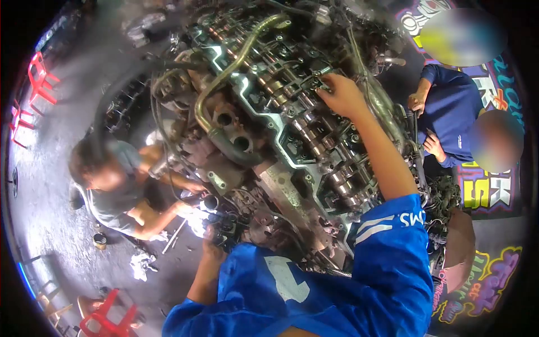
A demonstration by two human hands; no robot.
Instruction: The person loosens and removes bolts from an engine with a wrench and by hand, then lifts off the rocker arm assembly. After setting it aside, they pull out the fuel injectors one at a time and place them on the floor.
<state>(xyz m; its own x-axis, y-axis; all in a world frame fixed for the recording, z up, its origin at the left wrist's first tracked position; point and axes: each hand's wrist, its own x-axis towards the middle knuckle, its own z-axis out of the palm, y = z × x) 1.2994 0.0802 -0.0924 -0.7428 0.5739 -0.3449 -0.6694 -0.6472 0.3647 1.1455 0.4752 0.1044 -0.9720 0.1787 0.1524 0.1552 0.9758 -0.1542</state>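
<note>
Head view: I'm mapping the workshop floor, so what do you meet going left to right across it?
Red plastic stools → crouching person in a grey shirt → exposed grey metal engine → right hand → seated person in a blue shirt.

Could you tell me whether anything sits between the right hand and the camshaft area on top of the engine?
Nothing visible does: the right hand already rests on the exposed valve gear at the top of the engine, with its fingertips on the parts.
</note>
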